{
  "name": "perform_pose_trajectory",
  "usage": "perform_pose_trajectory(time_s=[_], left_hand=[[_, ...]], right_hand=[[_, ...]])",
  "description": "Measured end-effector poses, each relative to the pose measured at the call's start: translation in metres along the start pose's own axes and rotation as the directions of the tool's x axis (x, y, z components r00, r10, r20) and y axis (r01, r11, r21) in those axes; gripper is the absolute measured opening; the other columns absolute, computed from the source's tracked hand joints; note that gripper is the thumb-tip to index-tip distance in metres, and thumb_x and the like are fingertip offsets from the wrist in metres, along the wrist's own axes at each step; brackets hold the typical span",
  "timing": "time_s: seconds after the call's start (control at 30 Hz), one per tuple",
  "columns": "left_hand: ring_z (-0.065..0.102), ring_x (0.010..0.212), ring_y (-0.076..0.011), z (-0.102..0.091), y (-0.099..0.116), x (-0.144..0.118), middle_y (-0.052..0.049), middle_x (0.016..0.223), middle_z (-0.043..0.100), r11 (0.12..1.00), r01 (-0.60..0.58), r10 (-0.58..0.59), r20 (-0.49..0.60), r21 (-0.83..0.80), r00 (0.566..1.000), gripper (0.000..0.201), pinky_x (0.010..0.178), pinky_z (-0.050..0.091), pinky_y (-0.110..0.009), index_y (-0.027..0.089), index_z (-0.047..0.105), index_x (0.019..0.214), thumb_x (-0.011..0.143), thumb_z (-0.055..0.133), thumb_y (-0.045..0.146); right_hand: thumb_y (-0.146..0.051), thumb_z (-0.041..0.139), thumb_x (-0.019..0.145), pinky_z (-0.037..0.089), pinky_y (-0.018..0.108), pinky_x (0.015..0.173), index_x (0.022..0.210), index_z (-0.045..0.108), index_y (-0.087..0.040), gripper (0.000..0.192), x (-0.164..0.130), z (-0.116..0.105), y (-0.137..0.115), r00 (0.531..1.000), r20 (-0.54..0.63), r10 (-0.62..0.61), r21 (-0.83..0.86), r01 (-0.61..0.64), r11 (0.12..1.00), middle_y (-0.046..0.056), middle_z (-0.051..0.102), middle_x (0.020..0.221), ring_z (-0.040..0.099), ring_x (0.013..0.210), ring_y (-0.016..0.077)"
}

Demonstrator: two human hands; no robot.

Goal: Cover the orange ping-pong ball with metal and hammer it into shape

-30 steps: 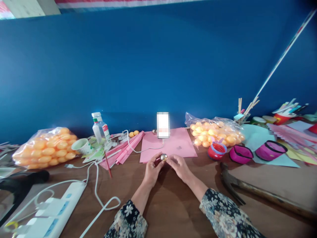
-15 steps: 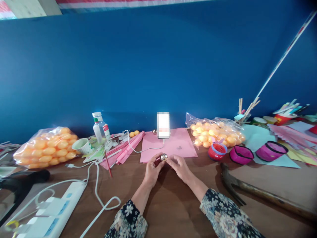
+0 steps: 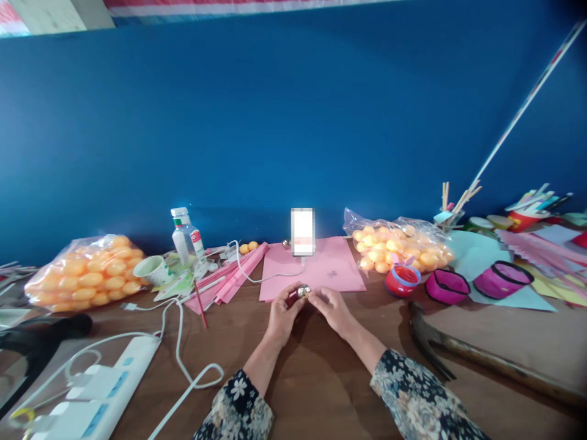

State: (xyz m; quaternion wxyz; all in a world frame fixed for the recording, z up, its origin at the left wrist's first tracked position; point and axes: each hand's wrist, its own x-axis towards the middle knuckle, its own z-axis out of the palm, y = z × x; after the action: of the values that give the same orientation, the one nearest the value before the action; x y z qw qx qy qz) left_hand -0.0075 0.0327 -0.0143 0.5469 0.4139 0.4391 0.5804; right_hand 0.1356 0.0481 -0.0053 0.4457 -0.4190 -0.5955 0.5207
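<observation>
A small shiny silver-and-gold ball (image 3: 303,291) sits between my two hands, above the front edge of the pink paper (image 3: 316,269). My left hand (image 3: 283,313) is closed round its left side, thumb and fingertips against it. From the right, my right hand (image 3: 332,310) pinches at the ball's edge with thumb and forefinger. Whether a finer piece lies in that pinch is too small to tell. Behind the hands stands a white-screened device (image 3: 303,231) with a cable, its screen blurred out. Another shiny ball (image 3: 287,243) lies beside it.
Bags of orange balls stand left (image 3: 87,281) and right (image 3: 394,247). A power strip (image 3: 103,391) with white cables lies front left. A hammer (image 3: 486,354) rests front right, near magenta fabric cups (image 3: 447,286) and a red cup (image 3: 402,281). A clear bottle (image 3: 186,238) stands back left.
</observation>
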Motion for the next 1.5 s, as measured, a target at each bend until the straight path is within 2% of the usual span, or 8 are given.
perform_pose_trajectory(time_s=[1.1,1.5], left_hand=[[0.059,0.097,-0.0209,-0.0001,-0.0017,0.0001,-0.009,0.105,0.064,1.000,-0.007,0.007,0.020,-0.011,1.000,0.043,0.089,0.043,-0.036,0.016,0.056,0.107,0.065,0.067,0.022],[0.058,0.095,-0.0193,0.0007,-0.0022,-0.0002,-0.007,0.101,0.063,0.999,-0.050,0.050,0.030,0.001,0.998,0.036,0.088,0.042,-0.035,0.018,0.056,0.102,0.067,0.065,0.020]], right_hand=[[-0.038,0.055,0.077,0.035,0.021,0.052,0.073,0.058,-0.016,0.022,0.0000,-0.0006,0.0019,1.000,0.014,0.000,-0.028,0.001,1.000,-0.003,0.053,0.059,0.044,0.054,0.0099],[-0.038,0.057,0.075,0.036,0.022,0.053,0.072,0.057,-0.016,0.022,0.0002,-0.0002,0.0019,1.000,0.002,0.004,-0.038,-0.004,0.999,-0.003,0.052,0.059,0.045,0.055,0.0105]])
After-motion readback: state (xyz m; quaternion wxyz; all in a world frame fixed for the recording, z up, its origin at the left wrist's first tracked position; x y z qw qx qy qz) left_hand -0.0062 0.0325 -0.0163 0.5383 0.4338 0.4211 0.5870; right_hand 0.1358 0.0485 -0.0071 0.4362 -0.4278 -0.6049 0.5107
